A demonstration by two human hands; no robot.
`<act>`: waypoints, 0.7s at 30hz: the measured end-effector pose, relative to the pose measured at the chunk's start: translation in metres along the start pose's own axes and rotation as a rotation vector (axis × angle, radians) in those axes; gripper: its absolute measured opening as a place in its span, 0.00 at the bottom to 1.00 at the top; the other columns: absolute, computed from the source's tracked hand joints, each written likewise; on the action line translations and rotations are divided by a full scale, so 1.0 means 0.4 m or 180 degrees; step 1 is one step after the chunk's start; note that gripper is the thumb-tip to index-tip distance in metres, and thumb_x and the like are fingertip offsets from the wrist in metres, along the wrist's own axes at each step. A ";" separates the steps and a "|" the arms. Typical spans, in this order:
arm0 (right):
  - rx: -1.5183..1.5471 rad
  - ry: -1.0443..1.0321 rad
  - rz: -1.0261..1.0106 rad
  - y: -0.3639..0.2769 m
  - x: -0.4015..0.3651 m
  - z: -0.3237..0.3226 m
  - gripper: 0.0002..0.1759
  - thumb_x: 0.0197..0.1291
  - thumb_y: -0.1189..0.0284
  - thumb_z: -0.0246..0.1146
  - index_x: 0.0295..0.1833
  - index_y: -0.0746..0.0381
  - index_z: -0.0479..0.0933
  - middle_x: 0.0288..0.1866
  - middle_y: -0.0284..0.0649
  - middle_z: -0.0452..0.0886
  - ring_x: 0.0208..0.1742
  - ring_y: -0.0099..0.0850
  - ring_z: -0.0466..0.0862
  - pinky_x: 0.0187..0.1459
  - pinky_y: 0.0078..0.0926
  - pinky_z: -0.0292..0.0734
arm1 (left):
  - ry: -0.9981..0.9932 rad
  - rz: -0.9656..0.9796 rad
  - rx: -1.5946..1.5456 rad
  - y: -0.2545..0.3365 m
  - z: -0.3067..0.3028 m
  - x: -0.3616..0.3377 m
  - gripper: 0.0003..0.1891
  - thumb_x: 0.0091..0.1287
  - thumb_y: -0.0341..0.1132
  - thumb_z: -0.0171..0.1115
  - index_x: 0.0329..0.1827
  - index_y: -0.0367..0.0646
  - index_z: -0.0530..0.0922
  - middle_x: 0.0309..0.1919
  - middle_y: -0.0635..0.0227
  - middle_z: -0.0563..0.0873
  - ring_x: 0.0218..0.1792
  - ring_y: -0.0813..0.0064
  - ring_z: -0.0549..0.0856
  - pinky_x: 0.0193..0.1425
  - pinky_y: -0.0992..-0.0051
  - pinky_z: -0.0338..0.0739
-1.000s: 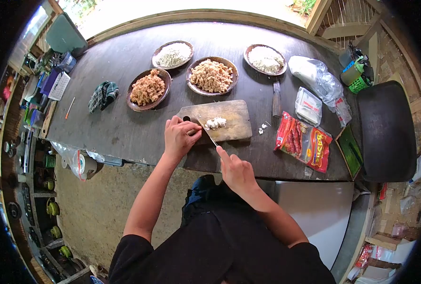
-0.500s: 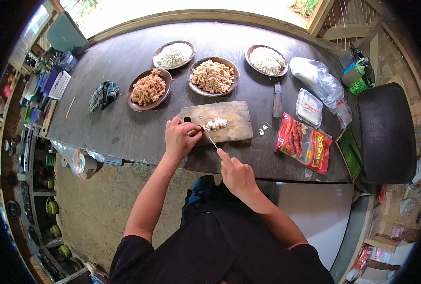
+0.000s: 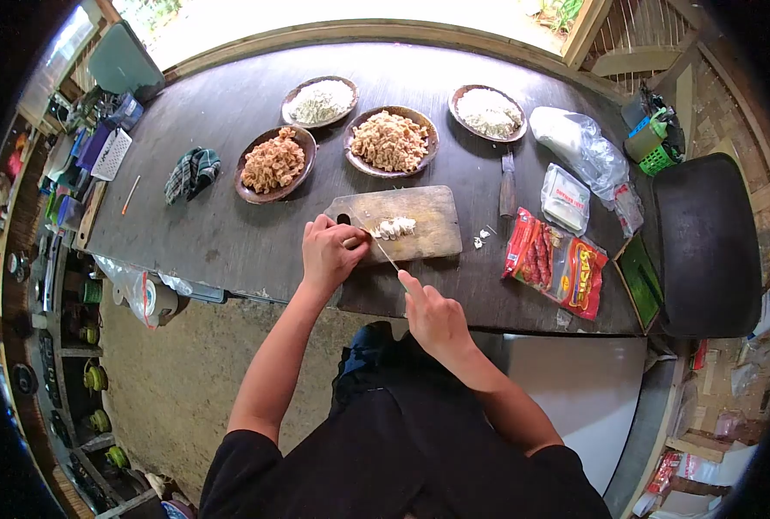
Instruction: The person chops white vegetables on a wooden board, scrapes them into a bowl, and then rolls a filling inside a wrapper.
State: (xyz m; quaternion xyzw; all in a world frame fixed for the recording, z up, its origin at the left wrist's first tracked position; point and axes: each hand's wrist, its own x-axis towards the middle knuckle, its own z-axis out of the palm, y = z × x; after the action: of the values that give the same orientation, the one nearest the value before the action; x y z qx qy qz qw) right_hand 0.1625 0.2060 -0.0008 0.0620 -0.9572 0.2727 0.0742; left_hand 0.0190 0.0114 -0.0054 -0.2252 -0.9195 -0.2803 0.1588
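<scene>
A wooden cutting board [image 3: 433, 223] lies near the front edge of the table, with chopped white pieces [image 3: 394, 228] on it. My left hand [image 3: 330, 253] rests at the board's left end, fingers bent together around something small that they mostly hide. My right hand [image 3: 437, 318] is closed on the handle of a knife [image 3: 387, 254]. The blade points up and left, and its tip is beside my left fingertips and the white pieces. A few white scraps [image 3: 480, 239] lie on the table right of the board.
Behind the board are bowls of brown pieces [image 3: 272, 163] [image 3: 390, 141] and plates of pale shreds [image 3: 319, 102] [image 3: 488, 112]. To the right lie a second knife [image 3: 508, 187], a red packet [image 3: 556, 263] and plastic bags [image 3: 579, 149]. A checked cloth [image 3: 192, 175] lies left.
</scene>
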 end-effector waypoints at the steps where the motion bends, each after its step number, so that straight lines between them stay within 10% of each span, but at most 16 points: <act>1: 0.0056 0.0019 -0.0005 -0.001 -0.003 0.001 0.28 0.71 0.71 0.63 0.75 0.51 0.69 0.31 0.46 0.81 0.29 0.51 0.86 0.33 0.48 0.85 | -0.0023 -0.0033 0.0009 0.000 0.001 0.000 0.05 0.54 0.39 0.78 0.31 0.51 0.93 0.32 0.76 0.93 0.38 0.69 0.80 0.50 0.67 0.71; 21: -0.0101 0.0170 -0.0140 -0.003 0.008 -0.006 0.26 0.70 0.70 0.63 0.72 0.54 0.73 0.29 0.44 0.81 0.25 0.47 0.87 0.27 0.43 0.86 | -0.0080 0.0131 0.0098 -0.004 -0.010 0.000 0.06 0.56 0.40 0.77 0.33 0.54 0.93 0.31 0.77 0.92 0.37 0.71 0.79 0.48 0.69 0.70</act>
State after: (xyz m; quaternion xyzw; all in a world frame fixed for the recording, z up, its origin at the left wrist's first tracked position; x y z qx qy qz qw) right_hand 0.1596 0.2061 0.0022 0.0745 -0.9575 0.2573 0.1067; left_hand 0.0189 0.0078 -0.0028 -0.2450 -0.9208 -0.2600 0.1565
